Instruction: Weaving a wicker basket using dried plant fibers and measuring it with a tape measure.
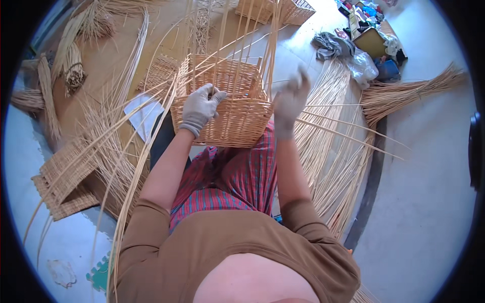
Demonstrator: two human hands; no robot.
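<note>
The basket (pixel 230 126) is gripped at its rim by the curled left hand (pixel 201 105); beside its right edge, the blurred right hand's (pixel 290 101) grip cannot be told.

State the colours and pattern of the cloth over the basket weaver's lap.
The cloth is reddish with blue lines in a checked pattern, seen best in the head view.

Tan bskt (pixel 227 123), lt gry gloves (pixel 198 108), brn top (pixel 222 232), red/blu plaid cloth (pixel 214 200)
</note>
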